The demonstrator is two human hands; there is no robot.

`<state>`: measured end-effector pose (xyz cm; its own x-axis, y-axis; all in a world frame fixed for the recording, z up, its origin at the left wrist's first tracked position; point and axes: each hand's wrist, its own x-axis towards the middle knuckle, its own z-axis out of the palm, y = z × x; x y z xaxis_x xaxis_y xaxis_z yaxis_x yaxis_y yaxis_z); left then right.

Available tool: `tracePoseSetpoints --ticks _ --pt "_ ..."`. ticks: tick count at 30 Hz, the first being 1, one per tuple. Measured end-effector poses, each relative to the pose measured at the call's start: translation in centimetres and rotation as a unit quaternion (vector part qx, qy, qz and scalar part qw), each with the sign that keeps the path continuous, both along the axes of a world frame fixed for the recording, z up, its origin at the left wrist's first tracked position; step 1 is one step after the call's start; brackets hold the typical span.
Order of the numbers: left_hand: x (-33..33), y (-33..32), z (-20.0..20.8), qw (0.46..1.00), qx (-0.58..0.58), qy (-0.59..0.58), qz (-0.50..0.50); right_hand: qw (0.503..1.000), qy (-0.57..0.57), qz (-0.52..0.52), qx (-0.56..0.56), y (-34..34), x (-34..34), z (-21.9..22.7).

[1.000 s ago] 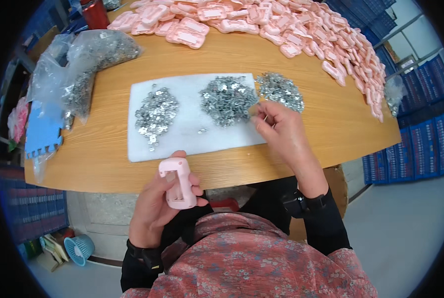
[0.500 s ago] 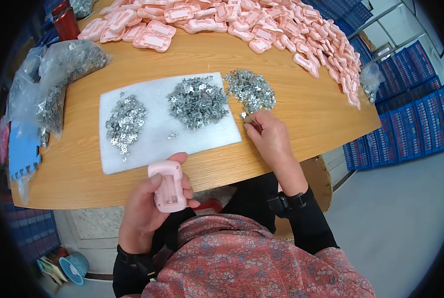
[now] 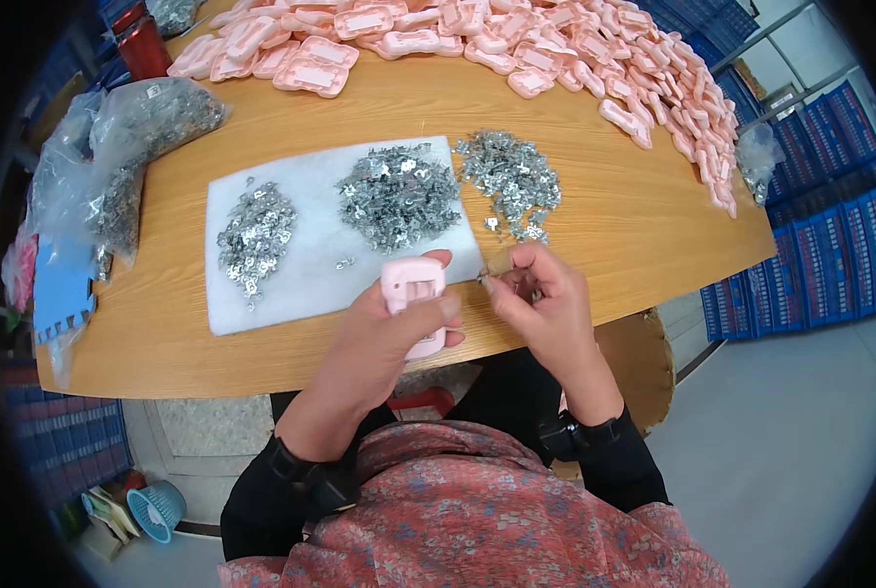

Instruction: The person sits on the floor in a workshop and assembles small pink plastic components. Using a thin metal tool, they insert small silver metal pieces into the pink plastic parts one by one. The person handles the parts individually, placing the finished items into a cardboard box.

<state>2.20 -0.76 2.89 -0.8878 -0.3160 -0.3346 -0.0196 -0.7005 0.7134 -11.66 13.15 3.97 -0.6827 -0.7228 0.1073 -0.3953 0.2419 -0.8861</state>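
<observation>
Pink casing point(image 3: 410, 278) sits in the left hand point(image 3: 364, 338), wrapped by its fingers with the thumb laid across the front; the recessed compartment faces up, partly covered, so its contents cannot be made out. Just to its right, the right hand point(image 3: 546, 304) pinches a small metal piece point(image 3: 483, 278) between thumb and forefinger.

Beyond, a white foam sheet point(image 3: 310, 201) carries a sparser left pile point(image 3: 256, 235) and a denser right pile point(image 3: 399, 201) of metal pieces; a third pile point(image 3: 511, 176) lies on the desk point(image 3: 653, 225) just past its right edge. Clear bags point(image 3: 119, 186) at the left hold more pieces.

The casing is over the desk's curved near edge and the foam's near border. Open wood runs from the foam to the heap of pink casings point(image 3: 555, 39) along the far edge, widening rightward.
</observation>
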Motion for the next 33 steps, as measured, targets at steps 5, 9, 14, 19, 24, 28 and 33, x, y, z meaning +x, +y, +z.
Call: tracePoseSetpoints --ticks 5,9,14,19,24,28,33 --pt "-1.1 0.4 -1.0 1.0 -0.011 0.028 -0.001 0.991 0.124 0.048 -0.011 -0.3 1.3 0.5" --pt "-0.7 0.2 -1.2 0.999 -0.014 0.03 0.006 0.994 0.086 0.066 -0.013 -0.4 1.7 1.1" --pt "-0.1 -0.2 -1.0 0.993 -0.116 -0.002 -0.011 0.995 -0.069 0.071 0.002 0.1 0.9 0.4" --pt "0.2 0.0 -1.0 0.985 -0.17 0.004 -0.035 0.977 -0.178 0.117 0.016 0.0 0.6 0.8" --pt "0.3 -0.4 -0.6 0.998 0.019 0.0 -0.058 0.972 -0.198 0.081 -0.096 -0.7 1.1 1.1" --pt "0.7 -0.6 -1.0 0.979 0.183 0.064 -0.07 0.983 -0.122 0.087 -0.105 -1.5 1.9 1.7" --pt "1.0 -0.4 -1.5 0.976 0.193 0.054 -0.089 0.992 0.041 0.11 -0.054 -2.0 2.3 1.7"
